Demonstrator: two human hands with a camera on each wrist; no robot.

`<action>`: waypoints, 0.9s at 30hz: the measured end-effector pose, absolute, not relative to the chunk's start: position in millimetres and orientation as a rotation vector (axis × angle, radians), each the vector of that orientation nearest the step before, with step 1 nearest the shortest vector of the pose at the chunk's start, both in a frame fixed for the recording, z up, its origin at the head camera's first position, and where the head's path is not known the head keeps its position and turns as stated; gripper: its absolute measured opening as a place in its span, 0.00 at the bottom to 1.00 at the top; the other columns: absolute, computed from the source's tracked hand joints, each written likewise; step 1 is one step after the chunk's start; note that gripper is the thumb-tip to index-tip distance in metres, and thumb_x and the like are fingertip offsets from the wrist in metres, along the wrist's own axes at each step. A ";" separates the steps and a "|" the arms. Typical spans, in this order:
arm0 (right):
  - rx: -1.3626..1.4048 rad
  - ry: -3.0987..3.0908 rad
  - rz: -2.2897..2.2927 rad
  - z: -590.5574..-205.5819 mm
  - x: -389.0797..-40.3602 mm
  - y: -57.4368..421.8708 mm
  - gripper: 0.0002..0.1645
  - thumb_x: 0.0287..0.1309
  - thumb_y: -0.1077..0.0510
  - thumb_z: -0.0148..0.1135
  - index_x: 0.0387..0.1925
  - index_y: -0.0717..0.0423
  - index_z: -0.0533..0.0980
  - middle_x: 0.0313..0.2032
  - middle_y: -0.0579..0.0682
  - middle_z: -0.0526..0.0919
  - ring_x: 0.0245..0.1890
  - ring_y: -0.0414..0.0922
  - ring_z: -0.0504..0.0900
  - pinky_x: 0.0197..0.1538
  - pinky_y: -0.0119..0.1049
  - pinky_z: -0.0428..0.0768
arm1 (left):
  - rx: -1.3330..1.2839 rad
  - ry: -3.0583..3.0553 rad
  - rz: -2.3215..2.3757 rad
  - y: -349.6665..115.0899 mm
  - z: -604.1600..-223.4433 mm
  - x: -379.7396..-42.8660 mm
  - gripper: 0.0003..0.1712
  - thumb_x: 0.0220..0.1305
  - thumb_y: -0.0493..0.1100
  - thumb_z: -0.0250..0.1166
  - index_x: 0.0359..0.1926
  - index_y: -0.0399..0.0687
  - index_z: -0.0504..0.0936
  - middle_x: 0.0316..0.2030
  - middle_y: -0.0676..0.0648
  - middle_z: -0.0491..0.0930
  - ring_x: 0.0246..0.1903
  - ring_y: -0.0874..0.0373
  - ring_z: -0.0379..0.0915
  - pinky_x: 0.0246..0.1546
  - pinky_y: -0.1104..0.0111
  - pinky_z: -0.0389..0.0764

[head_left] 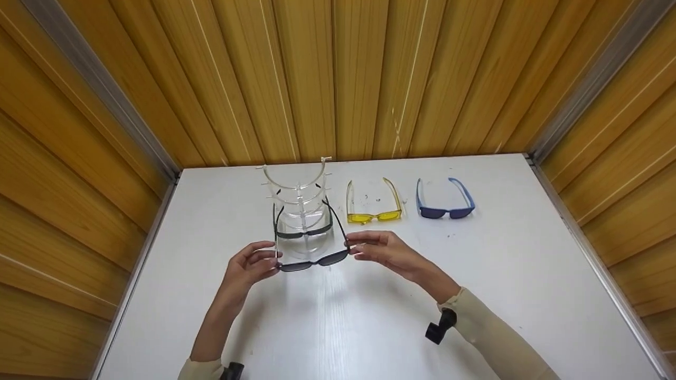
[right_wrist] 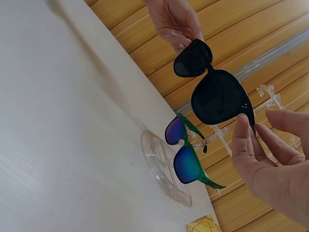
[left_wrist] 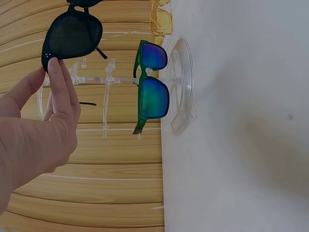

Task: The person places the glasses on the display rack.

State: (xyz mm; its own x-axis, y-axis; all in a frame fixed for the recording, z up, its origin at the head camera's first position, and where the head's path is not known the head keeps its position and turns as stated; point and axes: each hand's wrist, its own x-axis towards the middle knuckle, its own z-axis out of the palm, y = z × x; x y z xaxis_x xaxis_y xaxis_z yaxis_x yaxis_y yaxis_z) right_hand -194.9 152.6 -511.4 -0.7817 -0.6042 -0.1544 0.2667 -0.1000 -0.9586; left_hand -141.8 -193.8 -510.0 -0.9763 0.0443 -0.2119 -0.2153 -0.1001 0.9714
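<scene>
Black sunglasses (head_left: pixel 334 257) with dark lenses are held level between two hands, temples pointing away. My left hand (head_left: pixel 245 272) pinches the left end of their frame near the hinge. At the opposite end, my right hand (head_left: pixel 393 256) grips the other hinge corner between thumb and fingers. Just beyond is a clear display stand (head_left: pixel 288 187) with several curved arms on one upright. Green-framed sunglasses (left_wrist: pixel 154 96) with blue-green mirrored lenses hang on its lowest arm, below the black pair. Both wrist views show the black lenses in front of the stand's upper arms.
Yellow glasses (head_left: pixel 388 215) lie on the white table (head_left: pixel 369 327) right of the stand. Farther right are blue-framed sunglasses (head_left: pixel 459 213). Wood-patterned panels (head_left: pixel 359 79) rise behind the table and on both sides.
</scene>
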 end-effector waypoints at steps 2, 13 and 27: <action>-0.368 1.598 -1.929 -511.6 -196.9 150.5 0.29 0.70 0.63 0.60 0.68 0.70 0.69 0.61 0.52 0.82 0.55 0.42 0.84 0.66 0.38 0.81 | -0.196 1.990 2.203 -195.1 -510.3 -144.1 0.26 0.62 0.28 0.68 0.62 0.35 0.75 0.45 0.45 0.86 0.45 0.55 0.86 0.49 0.64 0.89; -0.318 1.614 -1.968 -510.6 -211.4 138.4 0.31 0.69 0.64 0.62 0.70 0.68 0.68 0.64 0.55 0.79 0.59 0.41 0.82 0.68 0.38 0.79 | -0.244 2.043 2.205 -197.4 -513.7 -163.5 0.24 0.65 0.30 0.67 0.62 0.36 0.78 0.47 0.44 0.87 0.49 0.50 0.86 0.49 0.66 0.89; -0.121 1.710 -2.177 -515.9 -240.4 109.3 0.24 0.68 0.67 0.62 0.62 0.73 0.74 0.48 0.49 0.88 0.45 0.37 0.86 0.53 0.30 0.86 | -0.246 2.002 2.277 -201.2 -516.0 -206.9 0.24 0.66 0.29 0.66 0.63 0.32 0.77 0.48 0.42 0.88 0.49 0.53 0.86 0.51 0.67 0.88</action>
State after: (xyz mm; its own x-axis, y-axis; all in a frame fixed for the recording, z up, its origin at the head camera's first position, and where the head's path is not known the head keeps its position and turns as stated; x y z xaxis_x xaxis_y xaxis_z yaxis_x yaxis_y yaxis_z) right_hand -240.4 109.3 -515.9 -0.9284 -0.3367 -0.1572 0.2324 -0.1960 -0.9527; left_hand -206.9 -201.2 -516.0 -0.9820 -0.0318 -0.1863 -0.1807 -0.1307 0.9748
